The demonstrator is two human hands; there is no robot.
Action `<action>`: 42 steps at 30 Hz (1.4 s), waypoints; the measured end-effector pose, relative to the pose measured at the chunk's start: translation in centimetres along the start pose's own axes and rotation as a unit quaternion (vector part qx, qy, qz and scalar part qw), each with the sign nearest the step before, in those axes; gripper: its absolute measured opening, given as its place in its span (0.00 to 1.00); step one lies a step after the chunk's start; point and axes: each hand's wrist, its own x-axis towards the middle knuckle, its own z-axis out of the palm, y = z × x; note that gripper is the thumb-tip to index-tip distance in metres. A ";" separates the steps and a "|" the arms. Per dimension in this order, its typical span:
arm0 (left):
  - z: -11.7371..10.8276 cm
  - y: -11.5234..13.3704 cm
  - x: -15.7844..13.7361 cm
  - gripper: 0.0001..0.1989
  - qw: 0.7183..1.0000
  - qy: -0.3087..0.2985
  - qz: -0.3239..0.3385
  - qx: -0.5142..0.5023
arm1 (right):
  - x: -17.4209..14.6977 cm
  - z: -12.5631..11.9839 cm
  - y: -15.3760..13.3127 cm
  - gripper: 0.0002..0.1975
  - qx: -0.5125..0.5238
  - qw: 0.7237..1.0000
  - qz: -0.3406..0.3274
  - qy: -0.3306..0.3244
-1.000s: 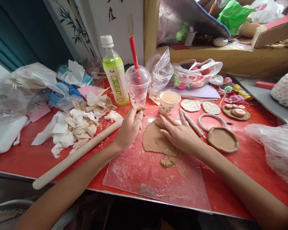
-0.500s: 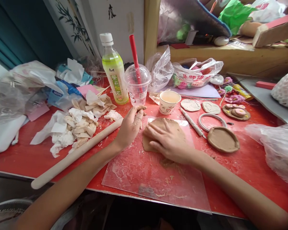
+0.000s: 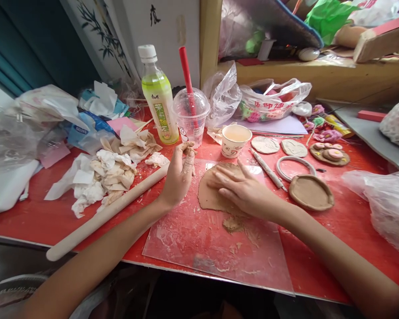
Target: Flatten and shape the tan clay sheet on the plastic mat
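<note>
My right hand [image 3: 242, 188] lies with its fingers stretched out over a flat slab of brown clay [image 3: 208, 192], touching its top and covering the right part. The slab rests on a clear sheet [image 3: 199, 248], with clay scraps [image 3: 233, 224] just below it. Left of the slab, my left hand [image 3: 177, 179] is raised with its fingers curled together. A small brown bit of clay [image 3: 187, 146] shows at the fingertips, and clay smears the thumb. Beside that hand lies a wooden rolling pin [image 3: 109, 210].
Behind the slab stand a paper cup [image 3: 234, 146], a plastic cup with a straw [image 3: 191, 117] and a drink bottle [image 3: 158, 104]. To the right are a clay tool [image 3: 268, 170], a ring [image 3: 294, 166] and a rimmed clay disc [image 3: 310, 192]. Crumpled tissues [image 3: 106, 177] lie left.
My right hand has slid slightly right across the slab, uncovering more of its left side. My left hand has turned more upright, its fingers curled inward.
</note>
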 end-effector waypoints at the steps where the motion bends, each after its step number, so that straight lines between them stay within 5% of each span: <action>1: 0.0 -0.2 -0.1 0.10 1.000 -0.002 0.004 -0.003 | -0.2 0.0 0.5 0.21 -0.019 0.999 0.026 0.008; 10: 0.2 -0.3 -0.7 0.08 0.999 0.033 -0.005 -0.006 | -0.6 -2.9 1.0 0.26 0.056 0.987 0.135 0.066; 14: 0.2 -0.6 -0.8 0.09 0.998 0.056 -0.026 0.016 | -1.0 -3.7 1.3 0.24 0.079 0.986 0.130 0.069; 27: 0.7 -1.3 -1.3 0.05 0.995 0.089 -0.052 -0.003 | -1.9 -0.8 2.5 0.25 0.030 0.991 0.108 0.076; 35: -1.4 -0.2 -1.3 0.05 0.998 0.034 -0.028 -0.048 | -2.3 -0.2 0.9 0.24 0.271 0.911 0.207 0.230; 42: -4.0 -1.0 -1.4 0.03 0.981 0.085 -0.096 -0.148 | -2.3 0.0 1.1 0.24 0.313 0.878 0.229 0.280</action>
